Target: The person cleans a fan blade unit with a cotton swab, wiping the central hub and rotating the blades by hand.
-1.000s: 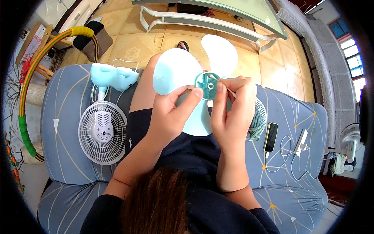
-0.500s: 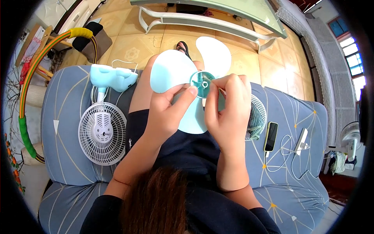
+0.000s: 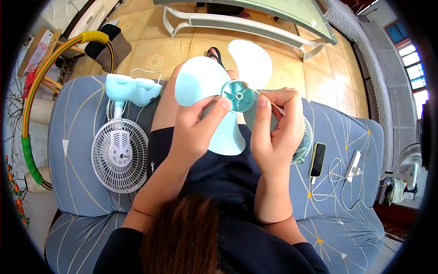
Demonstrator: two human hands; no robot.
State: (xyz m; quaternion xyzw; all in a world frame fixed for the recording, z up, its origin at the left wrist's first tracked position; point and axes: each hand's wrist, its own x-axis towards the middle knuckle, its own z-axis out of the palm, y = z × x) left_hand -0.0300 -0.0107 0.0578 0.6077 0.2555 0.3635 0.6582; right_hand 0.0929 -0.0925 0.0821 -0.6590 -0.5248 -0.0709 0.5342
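Observation:
A light blue fan blade is held up over the lap, the hollow back of its round hub facing me. My left hand pinches it beside the hub, thumb on the near side. Between the thumb and fingers of my right hand is a cotton swab. Its greyish tip touches or nearly touches the hub's upper right rim; its white other end sticks out by the palm. The right hand partly covers one blade.
On the sofa at left lie the blue fan base and its white rear grille. At right are a front grille with cloth in it, a phone on a cable and a power strip. A glass-topped table stands ahead.
My right hand has moved to the right and outward, taking the swab tip from inside the hub to its upper right rim. The fan blade has shifted slightly; my left hand keeps its grip.

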